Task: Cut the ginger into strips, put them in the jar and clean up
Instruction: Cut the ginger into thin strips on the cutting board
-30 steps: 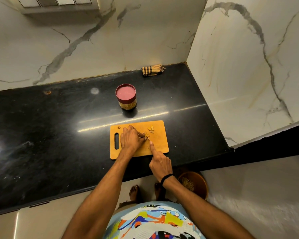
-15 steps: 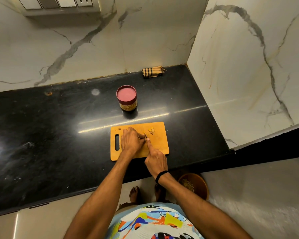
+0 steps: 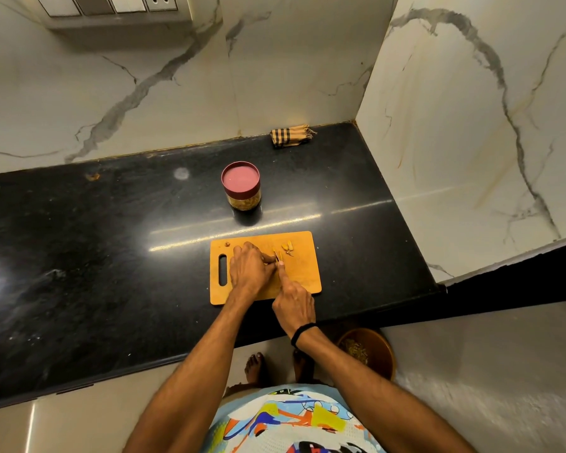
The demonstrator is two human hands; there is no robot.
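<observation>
Ginger: a small cluster of yellow cut pieces lies at the far right of one orange cutting board; their exact count is too small to make out. One more scrap sits at the board's far left corner, above the handle slot. The piece being cut is hidden under the fingers.

Left hand: palm down on the board, fingers curled and pressed onto the ginger piece, forearm running back toward the body.

Right hand: closed around one knife, index finger stretched forward along its back. Only a short sliver of blade shows just beside the left fingertips; the handle is covered by the hand. A black band circles the right wrist.

One jar with a red lid on stands upright on the black tabletop, beyond the board and apart from it; yellowish contents show through its side.

One striped folded cloth lies at the far wall corner, well apart from the jar.

One brown bowl sits on the floor below the tabletop's edge, partly hidden by the right forearm. Two bare feet show, the right one mostly hidden.
</observation>
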